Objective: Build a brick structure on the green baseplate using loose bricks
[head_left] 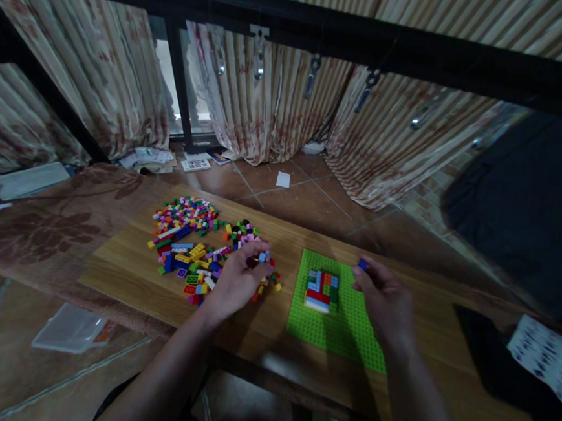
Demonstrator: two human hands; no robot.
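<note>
My left hand [241, 273] is over the right side of the brick pile, its thumb and fingers closed around a light blue toy brick [262, 257]. Above the right part of a green studded baseplate [301, 322], my right hand [385, 296] pinches a small dark blue toy brick [363, 264] between thumb and fingertips. A compact block of joined bricks [322, 291] in red, white, light blue, orange and green is on the baseplate's left half. Loose bricks [200, 253] of many colours and sizes spread beneath and left of my left hand.
The wooden board [134, 277] carries the bricks and baseplate. A dark object with a patterned sheet [546, 358] lies at the right. On the tiled floor sits a clear plastic box or lid [71, 330]. Papers [197, 164] and curtains [270, 106] are behind the board.
</note>
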